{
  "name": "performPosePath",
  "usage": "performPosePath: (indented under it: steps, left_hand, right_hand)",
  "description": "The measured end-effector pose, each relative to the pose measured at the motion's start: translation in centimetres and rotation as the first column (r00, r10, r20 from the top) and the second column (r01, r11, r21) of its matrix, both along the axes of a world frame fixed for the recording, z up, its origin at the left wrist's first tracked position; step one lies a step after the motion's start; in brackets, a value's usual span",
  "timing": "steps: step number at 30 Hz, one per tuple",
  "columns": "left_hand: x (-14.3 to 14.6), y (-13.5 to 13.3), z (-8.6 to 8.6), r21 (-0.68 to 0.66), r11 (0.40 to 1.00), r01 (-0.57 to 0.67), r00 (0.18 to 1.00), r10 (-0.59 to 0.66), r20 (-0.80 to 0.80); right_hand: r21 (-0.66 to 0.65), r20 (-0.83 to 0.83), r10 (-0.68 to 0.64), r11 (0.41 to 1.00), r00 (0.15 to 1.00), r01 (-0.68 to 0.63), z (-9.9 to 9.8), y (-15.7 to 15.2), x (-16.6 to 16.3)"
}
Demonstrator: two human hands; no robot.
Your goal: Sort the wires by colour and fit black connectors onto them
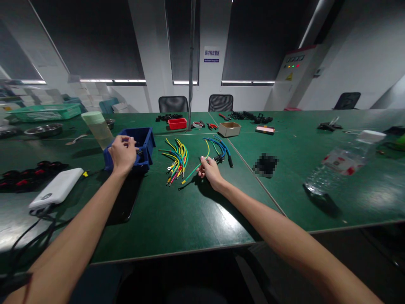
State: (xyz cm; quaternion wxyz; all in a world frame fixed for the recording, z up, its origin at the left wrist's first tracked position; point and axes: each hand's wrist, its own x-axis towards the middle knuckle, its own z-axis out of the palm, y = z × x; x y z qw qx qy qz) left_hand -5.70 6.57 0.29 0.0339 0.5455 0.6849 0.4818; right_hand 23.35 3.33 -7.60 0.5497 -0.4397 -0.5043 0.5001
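My left hand (122,153) is over the blue plastic bin (146,143), its fingers curled together at the bin's opening. Something small and dark shows by its fingertips, too small to name. My right hand (209,169) pinches a green wire (190,173) that slants down to the left, with a yellow end and a dark tip near the table. Left of that hand lies a bundle of yellow, green and blue wires (180,154) with metal terminals. Beyond it rests a second group of blue wires (223,145) with black ends.
A black tablet-like slab (125,202) and a white power bank (57,190) lie at left, near a lidded cup (98,128). Farther back sit a red tray (177,123) and a cardboard box (229,129). A water bottle (343,162) stands tilted-looking at right.
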Motion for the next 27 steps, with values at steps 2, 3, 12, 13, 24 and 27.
performPosePath:
  steps: [2,3,12,13,24,27]
  left_hand:
    - [1.8,-0.7,0.3,0.113,0.991,0.076,0.992,-0.087,0.092]
    - [2.8,-1.2,0.2,0.135,0.983,0.123,0.982,-0.140,0.126]
    - [10.2,-7.0,-4.5,0.097,0.918,0.384,0.923,-0.379,-0.067]
    - [10.4,-7.3,-5.0,0.075,0.914,0.399,0.913,-0.389,-0.122]
    - [9.3,-7.4,-5.2,0.006,0.891,0.454,0.876,-0.445,-0.184]
    - [9.1,-7.2,-5.3,0.022,0.878,0.477,0.868,-0.468,-0.166]
  right_hand:
    - [-0.009,-0.013,-0.001,1.000,1.000,0.001,0.1,0.0,0.0]
    - [-0.015,-0.017,-0.003,1.000,1.000,0.002,0.1,0.0,0.0]
    - [-0.018,-0.013,-0.003,1.000,1.000,0.003,0.1,0.0,0.1]
    - [-0.016,-0.010,0.004,1.000,1.000,-0.005,0.1,0.0,0.1]
    - [-0.035,0.013,0.007,0.999,1.000,-0.006,0.0,-0.2,-0.1]
    - [-0.026,0.029,-0.009,1.000,1.000,0.010,-0.2,-0.1,0.1]
